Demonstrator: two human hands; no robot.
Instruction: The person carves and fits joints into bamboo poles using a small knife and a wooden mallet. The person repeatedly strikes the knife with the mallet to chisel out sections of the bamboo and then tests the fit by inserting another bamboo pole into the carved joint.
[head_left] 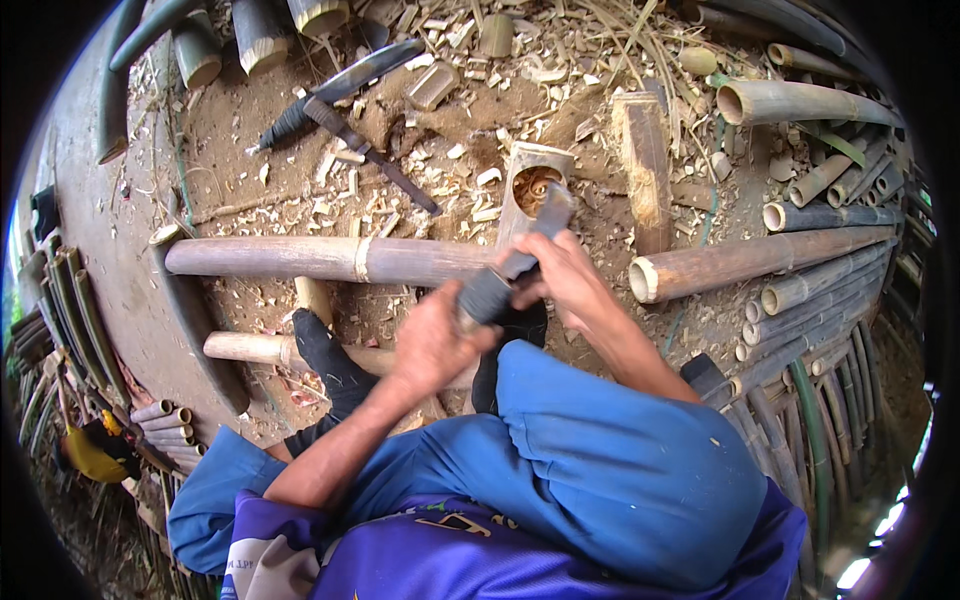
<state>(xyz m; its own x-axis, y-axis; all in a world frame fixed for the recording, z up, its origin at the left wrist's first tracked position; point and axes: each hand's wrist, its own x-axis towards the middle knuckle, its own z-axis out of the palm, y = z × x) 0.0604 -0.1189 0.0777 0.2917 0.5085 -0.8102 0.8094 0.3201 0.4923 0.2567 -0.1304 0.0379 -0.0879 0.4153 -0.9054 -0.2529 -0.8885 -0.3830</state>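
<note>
A short, broad blade (556, 208) with a dark wrapped handle (487, 296) slants across my lap, slightly blurred by motion. My left hand (434, 338) is closed at the rear end of the handle. Farther up, my right hand (565, 275) wraps round the tool near where the blade begins. The blade's tip is over an upright-cut bamboo piece (525, 165), beside a rounded opening in its side. Pale curled shavings (532, 192) fill part of that opening. A long bamboo pole (300, 258) lies crosswise in front of me, reaching under the tool.
A large knife (345, 80) and a narrow dark tool (375, 158) lie crossed on chip-strewn ground. A split block (642, 165) stands right of the work. Stacked bamboo poles (820, 275) line the right side; several cut bamboo ends (262, 45) are at the far left.
</note>
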